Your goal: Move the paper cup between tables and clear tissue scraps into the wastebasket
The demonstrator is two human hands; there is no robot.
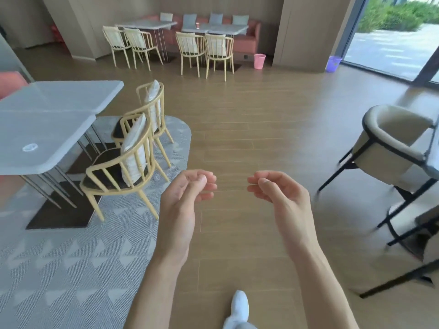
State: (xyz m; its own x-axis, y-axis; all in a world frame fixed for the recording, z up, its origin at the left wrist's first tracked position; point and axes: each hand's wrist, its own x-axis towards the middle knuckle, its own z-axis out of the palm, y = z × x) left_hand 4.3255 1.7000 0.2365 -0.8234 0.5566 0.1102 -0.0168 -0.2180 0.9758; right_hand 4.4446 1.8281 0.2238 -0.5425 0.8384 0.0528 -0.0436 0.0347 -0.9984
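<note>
- Left hand and right hand are held over the wooden floor, fingers loosely curled, nothing gripped.
- Small pink paper cup is seen on the far grey table, 12 o'clock.
- Pink plastic wastebasket is placed at 1 o'clock.

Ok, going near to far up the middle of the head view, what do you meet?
White shoe → left hand and right hand, side by side, both empty → bare wood floor → pink wastebasket → small cup on the far table.
</note>
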